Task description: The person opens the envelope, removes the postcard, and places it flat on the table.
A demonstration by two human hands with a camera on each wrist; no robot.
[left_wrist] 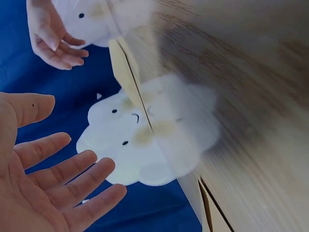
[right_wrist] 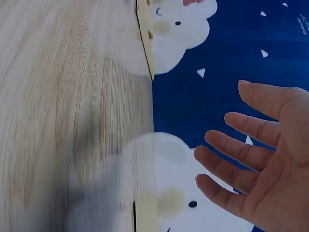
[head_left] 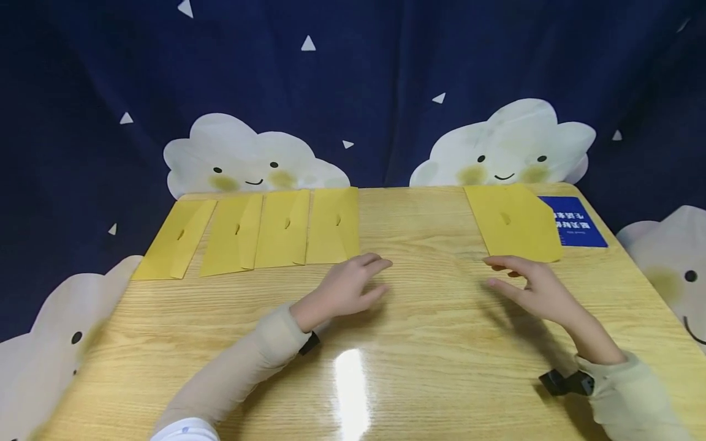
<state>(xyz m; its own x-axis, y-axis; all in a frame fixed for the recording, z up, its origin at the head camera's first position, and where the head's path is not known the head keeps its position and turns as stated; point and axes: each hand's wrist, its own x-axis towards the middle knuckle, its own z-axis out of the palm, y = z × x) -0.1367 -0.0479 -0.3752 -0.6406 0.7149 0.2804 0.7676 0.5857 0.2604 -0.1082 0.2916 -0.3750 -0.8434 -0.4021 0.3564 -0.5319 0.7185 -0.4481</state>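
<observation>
Our left hand point(head_left: 344, 288) and right hand point(head_left: 537, 289) hover spread, empty; we seem at the reach; the rightmost envelope point(head_left: 515, 223) probably wants gripping.

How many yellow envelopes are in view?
5: four envelopes side by side, far left on the table; another envelope far right, partly over the blue card. More could lie beneath that one.

Yellow envelopes point(head_left: 277, 239), cloud-patterned navy cloth point(head_left: 375, 86)
</observation>
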